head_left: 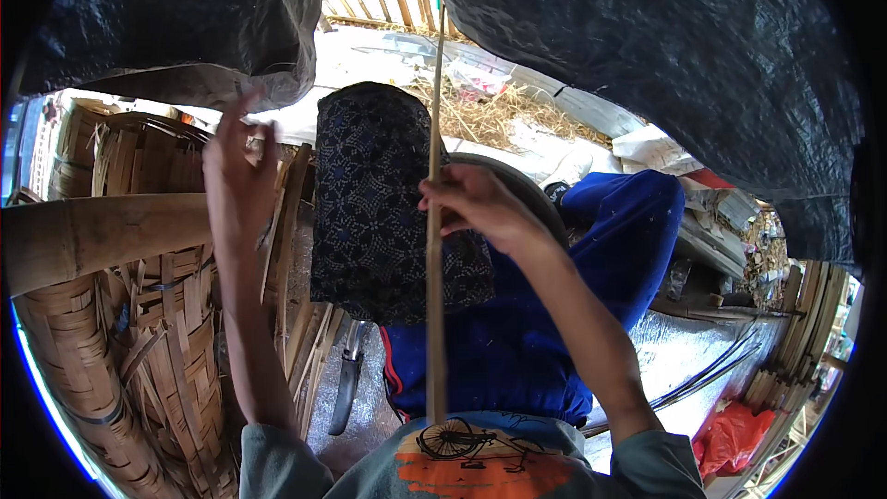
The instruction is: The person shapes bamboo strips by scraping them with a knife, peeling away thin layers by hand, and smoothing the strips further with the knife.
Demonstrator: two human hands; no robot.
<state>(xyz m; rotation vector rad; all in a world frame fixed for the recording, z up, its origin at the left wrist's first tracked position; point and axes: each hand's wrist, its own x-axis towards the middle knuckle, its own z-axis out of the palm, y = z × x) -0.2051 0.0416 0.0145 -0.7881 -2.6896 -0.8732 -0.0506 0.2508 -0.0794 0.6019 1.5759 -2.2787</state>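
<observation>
A long, thin bamboo strip point(435, 286) stands almost upright in front of me, its lower end close to my shirt. My right hand point(471, 201) pinches it around the middle between thumb and fingers. Off to the left, my left hand point(238, 152) is raised with its fingers apart and slightly blurred; I see nothing in it. A dark cloth with a pale pattern point(374, 194) lies over my lap, behind the strip. Beside my left arm, a knife with a black handle point(346, 393) rests on the floor.
Woven bamboo baskets point(78, 360) and a thick bamboo pole point(111, 236) crowd the left. Dark tarpaulin point(647, 46) hangs overhead. At the right are a red plastic bag point(736, 437), thin dark strips point(716, 374) and stacked bamboo slats point(795, 370). Dry straw point(471, 111) lies ahead.
</observation>
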